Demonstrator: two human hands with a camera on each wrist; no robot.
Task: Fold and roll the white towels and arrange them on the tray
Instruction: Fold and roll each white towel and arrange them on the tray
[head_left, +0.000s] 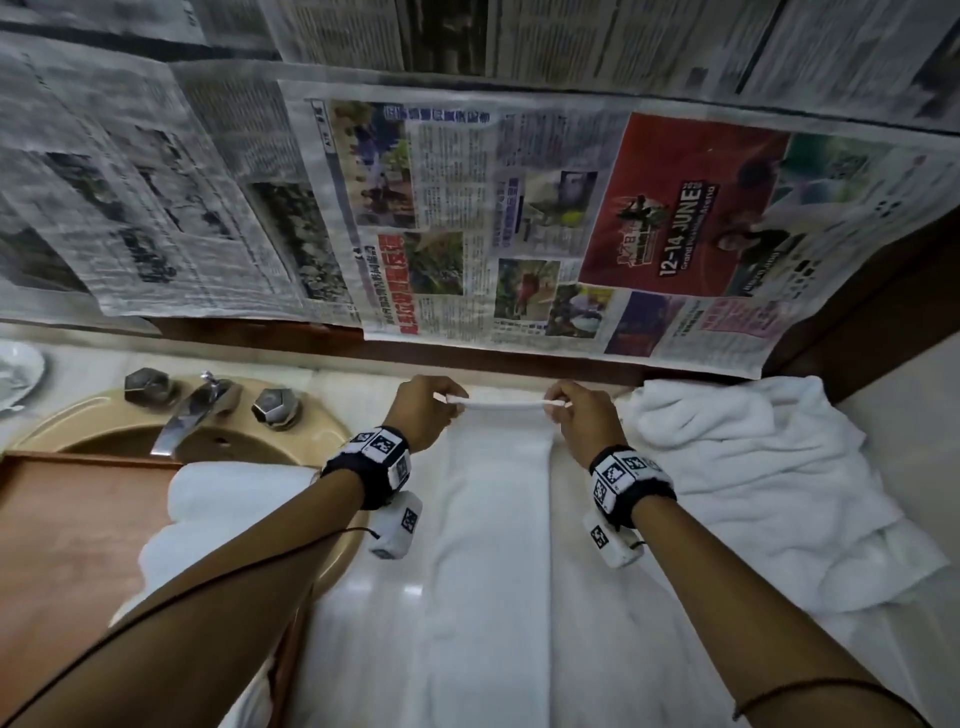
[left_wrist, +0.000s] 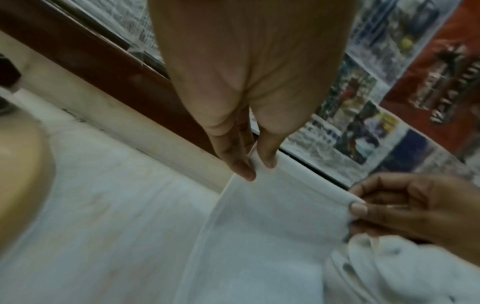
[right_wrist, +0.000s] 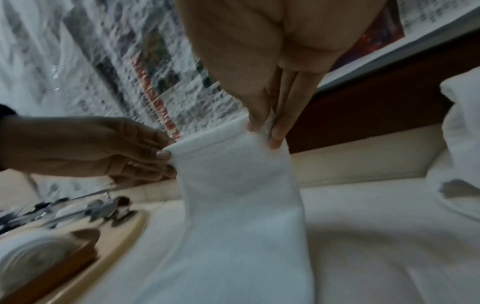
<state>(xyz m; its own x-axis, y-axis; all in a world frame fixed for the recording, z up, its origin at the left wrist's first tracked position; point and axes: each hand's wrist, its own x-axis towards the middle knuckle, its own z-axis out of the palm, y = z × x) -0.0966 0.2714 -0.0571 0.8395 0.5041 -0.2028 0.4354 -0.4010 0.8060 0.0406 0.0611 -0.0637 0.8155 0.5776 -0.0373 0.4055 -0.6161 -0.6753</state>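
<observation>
A long white towel (head_left: 493, 545), folded into a narrow strip, lies on the pale counter and runs from me toward the wall. Its far end is lifted off the counter. My left hand (head_left: 441, 402) pinches the far left corner between thumb and fingers, also seen in the left wrist view (left_wrist: 255, 166). My right hand (head_left: 558, 408) pinches the far right corner, shown in the right wrist view (right_wrist: 265, 131). The towel (right_wrist: 233, 195) hangs taut between both hands. A wooden tray (head_left: 67, 530) sits at the left with a rolled white towel (head_left: 228, 499) on it.
A loose heap of white towels (head_left: 753, 478) lies on the counter at the right. A beige sink (head_left: 104, 421) with a chrome tap (head_left: 192, 410) is at the left behind the tray. Newspaper sheets (head_left: 519, 223) cover the wall above a dark wooden ledge.
</observation>
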